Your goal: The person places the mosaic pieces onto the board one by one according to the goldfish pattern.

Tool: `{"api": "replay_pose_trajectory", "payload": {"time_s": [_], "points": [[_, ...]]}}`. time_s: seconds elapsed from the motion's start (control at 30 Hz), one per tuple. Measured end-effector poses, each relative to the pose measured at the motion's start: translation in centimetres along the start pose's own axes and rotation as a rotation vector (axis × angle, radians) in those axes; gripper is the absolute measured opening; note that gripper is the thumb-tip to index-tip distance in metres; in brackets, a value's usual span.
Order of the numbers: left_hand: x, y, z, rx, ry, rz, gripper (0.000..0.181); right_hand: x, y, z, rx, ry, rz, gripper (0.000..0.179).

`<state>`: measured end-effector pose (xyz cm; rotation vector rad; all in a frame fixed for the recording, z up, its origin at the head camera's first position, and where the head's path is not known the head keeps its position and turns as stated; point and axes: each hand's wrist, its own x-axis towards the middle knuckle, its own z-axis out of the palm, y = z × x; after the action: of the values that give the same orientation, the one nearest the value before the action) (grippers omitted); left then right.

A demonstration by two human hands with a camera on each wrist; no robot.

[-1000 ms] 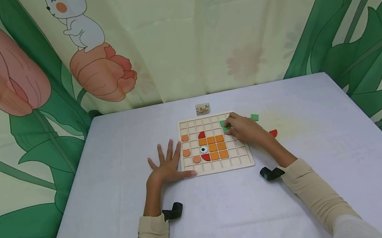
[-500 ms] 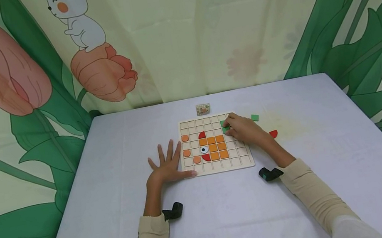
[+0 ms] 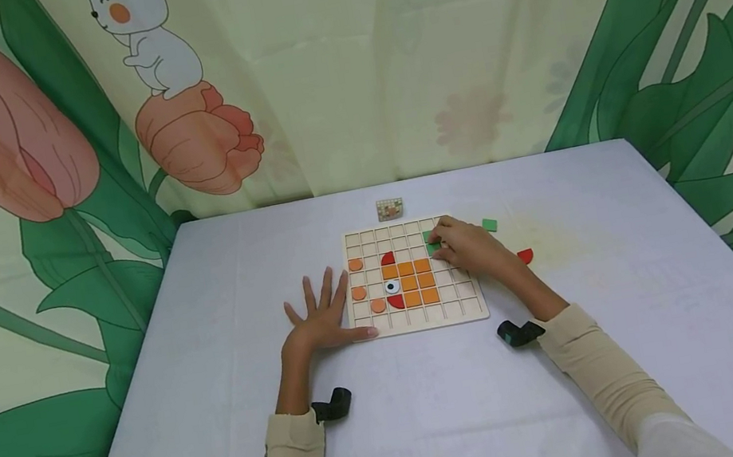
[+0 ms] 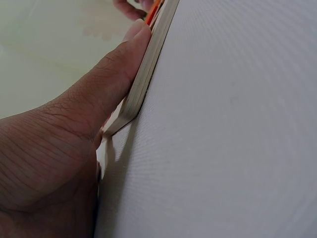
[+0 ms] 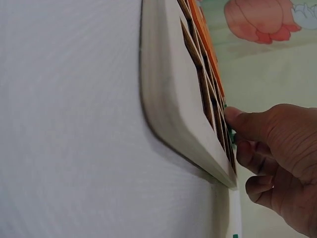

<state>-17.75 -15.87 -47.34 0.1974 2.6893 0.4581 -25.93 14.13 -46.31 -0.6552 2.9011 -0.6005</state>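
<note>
A wooden grid board (image 3: pixel 464 311) lies on the table with coloured pieces set in its cells. My left hand (image 3: pixel 318 329) is spread flat at the board's left side, its thumb resting on the near left corner. Over the far right part of the board, my right hand (image 3: pixel 471 245) has curled fingers and pinches a green square tile (image 3: pixel 434 249), partly hidden by the fingertips. Another green tile (image 3: pixel 428 237) shows just beyond it. Orange squares (image 3: pixel 408 284), red quarter-rounds (image 3: pixel 388 259), an eye piece (image 3: pixel 392 286) and orange discs (image 3: pixel 359 293) occupy other cells.
To the right of the board lie a loose green tile (image 3: pixel 490 225) and a red quarter-round piece (image 3: pixel 525 256). A small patterned card (image 3: pixel 389 209) sits beyond the board's far edge. The white-covered table (image 3: pixel 429 428) ends at a printed curtain (image 3: pixel 343 87).
</note>
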Motion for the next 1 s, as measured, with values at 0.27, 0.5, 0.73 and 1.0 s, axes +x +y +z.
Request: {"api": "replay_pose_trajectory", "payload": {"time_s": [0.27,0.5,0.73,1.0], "points": [[0.0,0.0,0.0,0.0,0.007,0.0,0.122,0.0,0.2,0.1,0.025,0.012,-0.002,0.031],[0.0,0.0,-0.2,-0.005,-0.004,0.002,0.121,-0.2,0.8,-0.5,0.023,0.057,-0.007,0.032],[0.0,0.1,-0.3,0.006,0.004,-0.001,0.121,-0.2,1.9,-1.4,0.003,0.148,0.079,0.031],[-0.1,0.1,-0.2,0.001,-0.002,0.002,0.12,-0.9,3.9,-2.3,0.019,0.18,0.216,0.033]]}}
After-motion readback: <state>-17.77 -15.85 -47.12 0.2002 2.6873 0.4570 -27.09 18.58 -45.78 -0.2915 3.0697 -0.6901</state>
